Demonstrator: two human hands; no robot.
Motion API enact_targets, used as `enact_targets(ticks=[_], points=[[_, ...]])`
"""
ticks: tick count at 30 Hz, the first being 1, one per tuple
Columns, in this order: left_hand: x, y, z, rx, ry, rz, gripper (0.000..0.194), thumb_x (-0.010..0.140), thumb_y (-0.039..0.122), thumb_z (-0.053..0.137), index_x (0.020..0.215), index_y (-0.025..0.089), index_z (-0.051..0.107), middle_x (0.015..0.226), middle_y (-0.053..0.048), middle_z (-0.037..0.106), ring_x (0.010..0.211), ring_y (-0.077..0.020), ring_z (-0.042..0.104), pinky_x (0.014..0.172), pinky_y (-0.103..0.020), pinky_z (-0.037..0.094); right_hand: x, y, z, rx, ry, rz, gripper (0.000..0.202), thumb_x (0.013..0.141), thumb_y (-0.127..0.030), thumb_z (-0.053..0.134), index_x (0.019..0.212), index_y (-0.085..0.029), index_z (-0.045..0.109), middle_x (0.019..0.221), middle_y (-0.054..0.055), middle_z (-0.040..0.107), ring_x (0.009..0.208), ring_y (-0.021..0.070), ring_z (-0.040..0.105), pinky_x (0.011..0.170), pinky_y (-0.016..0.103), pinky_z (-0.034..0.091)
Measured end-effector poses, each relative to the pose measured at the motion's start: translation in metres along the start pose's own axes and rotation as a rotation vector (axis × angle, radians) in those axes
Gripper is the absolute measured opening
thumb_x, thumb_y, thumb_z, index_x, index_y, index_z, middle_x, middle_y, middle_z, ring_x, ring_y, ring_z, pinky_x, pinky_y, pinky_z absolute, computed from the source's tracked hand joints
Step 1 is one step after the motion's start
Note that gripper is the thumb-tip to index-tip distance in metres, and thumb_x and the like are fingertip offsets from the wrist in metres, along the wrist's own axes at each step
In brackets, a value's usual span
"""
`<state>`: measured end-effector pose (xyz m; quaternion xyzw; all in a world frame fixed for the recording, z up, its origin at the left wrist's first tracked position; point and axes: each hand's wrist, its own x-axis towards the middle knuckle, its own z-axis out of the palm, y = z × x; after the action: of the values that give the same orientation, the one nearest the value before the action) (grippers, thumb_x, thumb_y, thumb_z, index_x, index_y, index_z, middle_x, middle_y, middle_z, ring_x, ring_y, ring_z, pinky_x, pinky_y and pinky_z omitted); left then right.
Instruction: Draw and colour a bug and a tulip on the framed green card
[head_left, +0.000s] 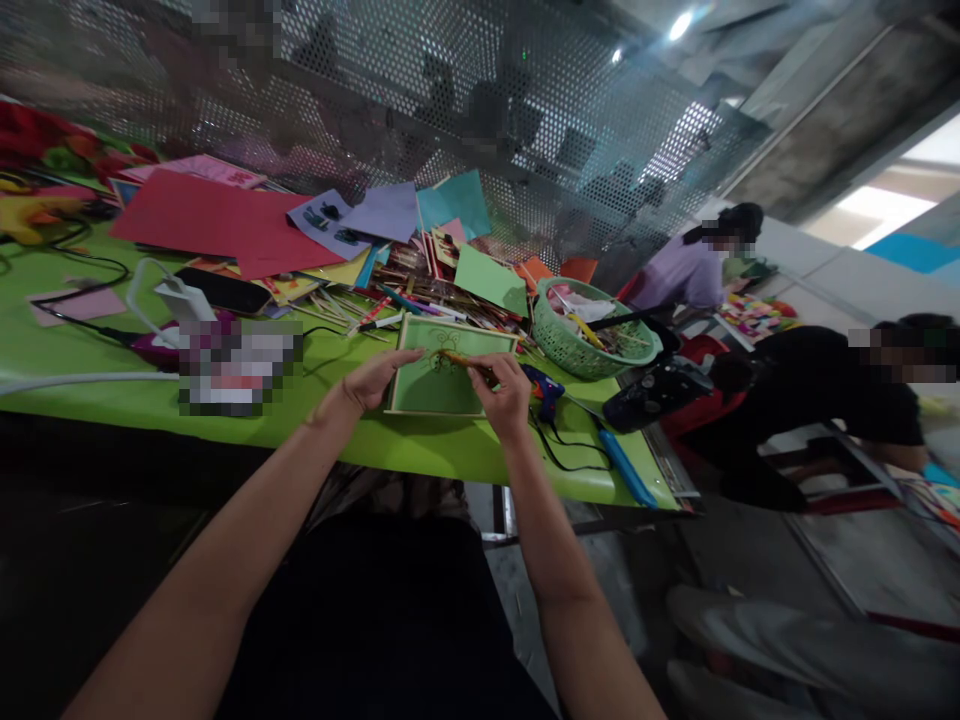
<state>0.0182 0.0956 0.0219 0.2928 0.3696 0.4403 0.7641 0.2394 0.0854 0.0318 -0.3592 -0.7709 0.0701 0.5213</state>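
Observation:
A shallow light-edged frame with a green panel [427, 393] lies on the table in front of me. Dark curled lines, like a flower outline, mark the upper part of the panel. My left hand [369, 380] grips the frame's left edge, its thumb laid over the rim. Pinched in my right hand [502, 392] is a slim brownish-yellow stick-like thing [454, 358], whose tip points left onto the drawn lines; its exact kind is too small to tell. Just right of that hand lies a dark blue glue gun [545, 392] with a black cord.
A green basket [551, 335] of odds and ends stands at the right. Coloured paper [202, 215], sticks and pens [381, 322] pile up behind the frame. A power strip [161, 345] with cables lies left, a blue tool [626, 468] near the right edge. Two people work further right.

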Motion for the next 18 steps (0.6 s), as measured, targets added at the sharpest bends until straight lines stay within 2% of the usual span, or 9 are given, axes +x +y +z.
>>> enact_targets(ticks=[10, 18], points=[[0.0031, -0.0024, -0.0032, 0.008, 0.015, 0.012, 0.027, 0.090, 0.026, 0.061, 0.109, 0.014, 0.076, 0.080, -0.009, 0.081, 0.068, -0.0229, 0.077, 0.072, -0.032, 0.062, -0.0001, -0.0002, 0.0002, 0.006, 0.003, -0.013, 0.010, 0.092, -0.020, 0.061, 0.095, -0.022, 0.070, 0.091, 0.005, 0.069, 0.085, 0.0180, 0.065, 0.073, 0.030, 0.056], [0.0030, -0.0013, -0.0035, 0.000, -0.011, 0.011, 0.028, 0.090, 0.026, 0.061, 0.107, 0.010, 0.076, 0.080, -0.011, 0.080, 0.066, -0.0242, 0.077, 0.071, -0.033, 0.062, 0.0000, 0.0002, -0.0004, -0.015, -0.017, -0.022, 0.009, 0.091, -0.022, 0.062, 0.094, -0.022, 0.070, 0.090, 0.005, 0.070, 0.085, 0.0186, 0.065, 0.075, 0.031, 0.056]])
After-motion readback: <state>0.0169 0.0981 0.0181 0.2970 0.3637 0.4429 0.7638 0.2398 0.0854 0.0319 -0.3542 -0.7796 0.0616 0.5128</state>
